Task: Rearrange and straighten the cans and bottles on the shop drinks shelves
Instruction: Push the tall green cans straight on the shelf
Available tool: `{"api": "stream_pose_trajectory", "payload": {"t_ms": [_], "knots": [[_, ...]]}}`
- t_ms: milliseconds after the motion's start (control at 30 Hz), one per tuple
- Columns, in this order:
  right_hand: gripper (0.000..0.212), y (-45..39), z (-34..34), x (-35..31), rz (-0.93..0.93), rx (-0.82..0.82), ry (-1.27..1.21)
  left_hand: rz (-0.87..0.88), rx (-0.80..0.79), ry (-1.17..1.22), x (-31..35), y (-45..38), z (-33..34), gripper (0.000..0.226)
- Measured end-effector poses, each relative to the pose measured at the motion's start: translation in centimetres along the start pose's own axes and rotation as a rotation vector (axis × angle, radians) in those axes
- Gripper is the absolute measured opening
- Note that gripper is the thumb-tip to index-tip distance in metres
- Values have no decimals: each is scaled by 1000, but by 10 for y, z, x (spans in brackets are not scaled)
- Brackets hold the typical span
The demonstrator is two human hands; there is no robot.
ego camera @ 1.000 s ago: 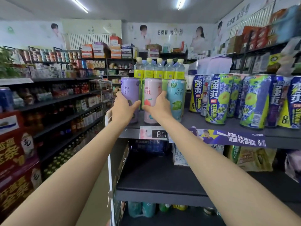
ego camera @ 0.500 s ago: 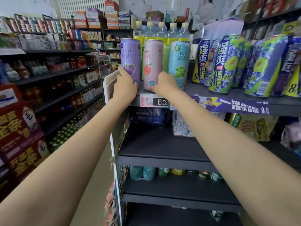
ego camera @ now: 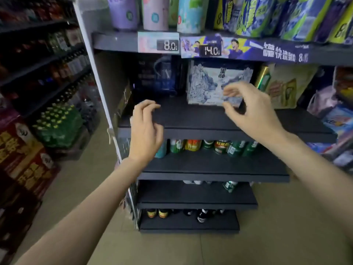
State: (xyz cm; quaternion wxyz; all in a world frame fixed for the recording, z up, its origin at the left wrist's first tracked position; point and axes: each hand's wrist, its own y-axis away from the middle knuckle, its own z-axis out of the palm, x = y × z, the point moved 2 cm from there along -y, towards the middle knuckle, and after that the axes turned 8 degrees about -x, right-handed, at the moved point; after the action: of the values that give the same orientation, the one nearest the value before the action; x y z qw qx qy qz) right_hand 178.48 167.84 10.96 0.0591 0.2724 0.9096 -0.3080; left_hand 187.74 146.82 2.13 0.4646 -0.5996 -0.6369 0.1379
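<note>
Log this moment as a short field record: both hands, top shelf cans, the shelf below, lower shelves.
left hand: fingers loosely curled, holding nothing, in front of the second shelf's edge
right hand: loosely curled, empty, in front of the pale blue carton
top shelf: purple can, pink can and teal can upright at the front edge
price tags: 8.0 and 14.0
third shelf: row of green and orange cans set far back

3 pastel cans (ego camera: pixel 155 13) upright (top shelf (ego camera: pixel 114 42)).
</note>
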Motion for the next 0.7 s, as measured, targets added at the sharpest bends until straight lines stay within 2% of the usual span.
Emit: {"api": "stream_pose_trajectory", "payload": {"t_ms": [67,200,300,367,433,533,700], "knots": [[25,28,18,22,88,-114,-4,-65,-87,15,-9,33,25,38],[28,76,68,58,137,-311,-5,-199,-235,-26,-26,87,69,39],[43,110,128,85,202,-508,-40,-339,-353,-96,-45,118,97,47],[54,130,170,105,228,-620,-39,-354,-437,-175,-60,128,109,53],[58,143,201,127,274,-623,-65,-365,-490,-260,-72,131,116,55],[59,150,226,153,346,-517,-107,-362,-527,-361,-79,127,134,54],[63,150,226,195,512,-349,-191,-434,-597,-311,-64,122,198,57]]}}
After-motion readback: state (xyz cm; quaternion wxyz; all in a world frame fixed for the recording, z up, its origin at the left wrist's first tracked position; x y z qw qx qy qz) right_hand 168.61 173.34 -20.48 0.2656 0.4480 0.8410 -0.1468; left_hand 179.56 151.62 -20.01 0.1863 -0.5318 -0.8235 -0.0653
